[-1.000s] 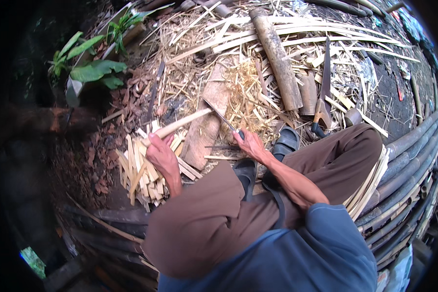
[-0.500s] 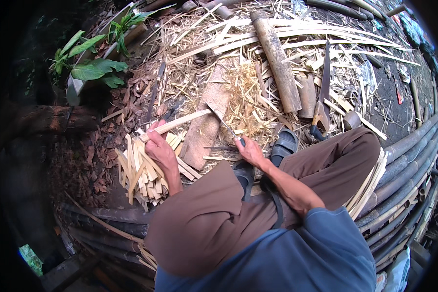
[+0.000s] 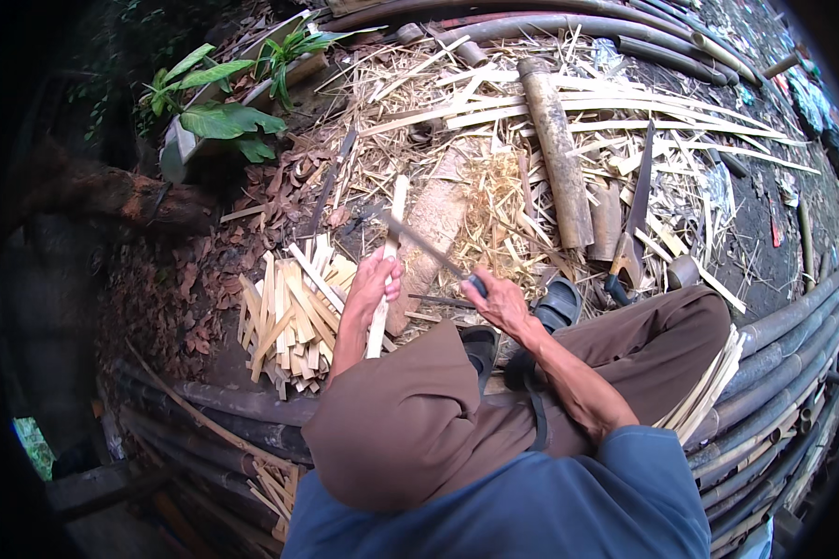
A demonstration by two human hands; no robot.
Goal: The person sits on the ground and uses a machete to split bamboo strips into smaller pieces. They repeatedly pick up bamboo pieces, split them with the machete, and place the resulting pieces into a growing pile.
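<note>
A person sits with a pale strip [image 3: 399,200] of wood or bamboo in the left hand [image 3: 375,279], just left of the block [image 3: 436,210], its far end pointing away from the body. The left fingers are curled round the strip at about mid-length. Right of the block, the right hand [image 3: 496,300] is wrapped round the dark handle of a knife [image 3: 424,246], whose blade slants across the block's left edge and overlaps the strip just beyond the left fingers; whether edge meets strip cannot be told. Left of the block, similar strips lie in a loose pile [image 3: 289,321]; curly shavings [image 3: 499,205] spread along its right side, with a thick tube [image 3: 559,158] farther right. The strip looks light and fairly stiff along its length, likely springy if bent, and probably dry enough to grip well. Freshly cut edges could be sharp or splintery, so the flat faces near the middle seem the better hold, fingers behind the blade. The knife is best taken by its handle alone.
</note>
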